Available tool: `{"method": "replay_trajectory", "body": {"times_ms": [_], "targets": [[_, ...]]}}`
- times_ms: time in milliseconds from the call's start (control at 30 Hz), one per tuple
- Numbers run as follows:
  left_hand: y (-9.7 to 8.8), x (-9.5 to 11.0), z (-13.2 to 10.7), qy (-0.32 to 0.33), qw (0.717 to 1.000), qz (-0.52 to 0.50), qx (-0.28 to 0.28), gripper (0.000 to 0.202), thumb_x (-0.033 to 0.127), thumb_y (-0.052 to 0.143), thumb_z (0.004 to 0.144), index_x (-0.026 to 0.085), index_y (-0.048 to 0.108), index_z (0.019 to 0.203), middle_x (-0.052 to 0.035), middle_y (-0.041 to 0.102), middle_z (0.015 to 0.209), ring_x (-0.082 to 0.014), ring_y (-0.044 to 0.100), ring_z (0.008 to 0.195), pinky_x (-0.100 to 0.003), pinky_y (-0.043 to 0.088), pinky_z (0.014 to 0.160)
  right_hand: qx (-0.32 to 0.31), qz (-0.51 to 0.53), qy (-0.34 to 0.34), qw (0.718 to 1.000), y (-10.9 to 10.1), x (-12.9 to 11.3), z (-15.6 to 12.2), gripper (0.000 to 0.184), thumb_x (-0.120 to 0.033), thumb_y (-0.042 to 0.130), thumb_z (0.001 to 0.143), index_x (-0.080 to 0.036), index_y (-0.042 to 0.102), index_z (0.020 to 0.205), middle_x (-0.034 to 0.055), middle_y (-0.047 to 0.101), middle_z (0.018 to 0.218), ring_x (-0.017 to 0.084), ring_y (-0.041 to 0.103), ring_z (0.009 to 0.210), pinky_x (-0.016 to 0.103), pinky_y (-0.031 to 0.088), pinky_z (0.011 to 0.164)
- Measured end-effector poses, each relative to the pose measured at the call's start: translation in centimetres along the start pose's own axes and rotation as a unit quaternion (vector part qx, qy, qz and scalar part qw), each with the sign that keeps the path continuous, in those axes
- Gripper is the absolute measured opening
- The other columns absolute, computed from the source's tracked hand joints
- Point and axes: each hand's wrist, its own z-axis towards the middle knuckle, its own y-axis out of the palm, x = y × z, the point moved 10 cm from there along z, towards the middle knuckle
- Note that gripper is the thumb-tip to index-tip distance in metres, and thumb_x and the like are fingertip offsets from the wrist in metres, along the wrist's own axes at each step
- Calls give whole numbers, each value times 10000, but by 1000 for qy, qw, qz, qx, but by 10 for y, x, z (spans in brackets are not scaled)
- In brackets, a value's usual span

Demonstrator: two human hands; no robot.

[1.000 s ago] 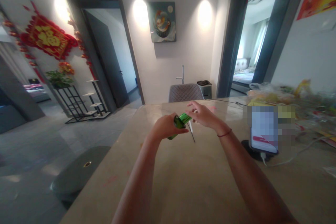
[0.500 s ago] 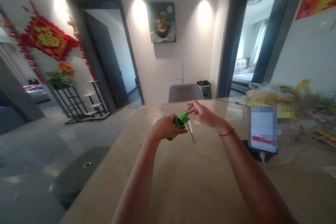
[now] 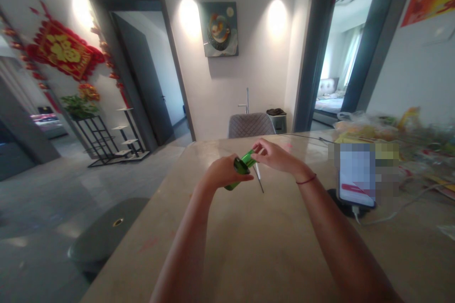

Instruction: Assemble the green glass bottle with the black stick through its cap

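Gripping a glossy green cylindrical tool (image 3: 242, 168), the left hand (image 3: 222, 172) is closed around it; its upper end is pinched by the right hand (image 3: 275, 155) above the smooth beige tabletop (image 3: 256, 246).

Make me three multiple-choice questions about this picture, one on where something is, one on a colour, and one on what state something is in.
1. Where does the phone on its dark round stand sit on the beige stone-look table?
A. To the right of the hands
B. To the left of the hands
C. On the grey quilted chair

2. What colour is the shiny cylindrical object held between the hands?
A. Red
B. Green
C. White

3. How is the left hand placed on that object?
A. Flat on the table, away from it
B. Wrapped around it
C. Hanging off the table's edge

Answers: 1 A, the phone stands beyond the right hand and its wrist. 2 B, the object gleams bright green. 3 B, the left hand's fingers curl around the object, while the right hand's fingertips meet its far end.
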Motion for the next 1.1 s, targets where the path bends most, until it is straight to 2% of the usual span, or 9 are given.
{"method": "replay_trajectory", "body": {"times_ms": [100, 167, 333, 467, 567, 733, 833, 967, 1100], "targets": [[1, 0, 0, -2, 1000, 3, -8, 605, 688, 607, 552, 203, 578, 913, -68, 679, 857, -227, 624, 747, -267, 405, 583, -11, 21, -12, 1000, 1, -2, 0, 273, -193, 602, 695, -179, 487, 943, 55, 566, 991, 114, 576, 724, 265, 483, 662], [2, -1, 0, -6, 1000, 6, -10, 610, 691, 600, 558, 204, 577, 925, -71, 679, 863, -225, 625, 746, -268, 407, 590, -5, 32, -2, 999, -1, 1, 0, 297, -224, 590, 722, -176, 478, 993, 71, 561, 1023, 123, 586, 753, 270, 484, 677], [3, 1, 1, 3, 1000, 1, -8, 623, 700, 599, 549, 199, 580, 919, -77, 677, 843, -233, 623, 735, -275, 404, 580, -15, 1, 10, 1000, 2, 7, 1, 249, -244, 596, 732, -160, 519, 953, 61, 592, 930, 125, 571, 694, 282, 478, 655], [4, 1, 0, -4, 1000, 0, -12, 595, 676, 614, 555, 204, 580, 916, -63, 678, 830, -229, 625, 740, -268, 399, 578, -26, 51, -1, 998, 5, 6, 2, 298, -272, 608, 747, -167, 518, 1011, 75, 588, 1007, 141, 592, 798, 289, 490, 713], [3, 1, 0, -5, 1000, -4, -14, 593, 675, 612, 558, 203, 581, 916, -60, 678, 847, -222, 625, 748, -262, 400, 582, -16, 52, 4, 999, 3, 6, 2, 252, -314, 560, 801, -165, 533, 1002, 85, 602, 999, 155, 593, 840, 303, 489, 743], [5, 0, 1, 2, 1000, -1, -13, 611, 695, 595, 559, 205, 580, 923, -64, 678, 844, -220, 620, 734, -267, 402, 585, -21, 55, -20, 998, 3, -2, 1, 224, -228, 597, 757, -171, 541, 966, 77, 602, 1010, 145, 599, 823, 300, 495, 752], [5, -1, 2, 3, 1000, 4, -9, 618, 709, 585, 556, 207, 574, 915, -65, 677, 847, -215, 617, 728, -262, 397, 582, -23, 79, -21, 996, 3, -3, 1, 268, -231, 601, 752, -171, 522, 1000, 84, 589, 1035, 154, 600, 869, 310, 493, 777], [6, -1, 3, 14, 1000, -3, -9, 627, 714, 586, 547, 205, 569, 912, -67, 672, 854, -216, 613, 724, -264, 395, 570, -19, 51, -22, 998, 3, -3, 1, 206, -212, 569, 766, -165, 538, 964, 77, 611, 971, 158, 597, 840, 332, 486, 784], [6, -1, 3, 13, 1000, -14, -9, 622, 701, 593, 553, 201, 573, 922, -66, 671, 853, -216, 611, 730, -268, 405, 582, -27, 62, -43, 997, 5, -9, 1, 228, -190, 580, 744, -161, 547, 968, 76, 601, 995, 159, 587, 888, 323, 471, 816]]}}
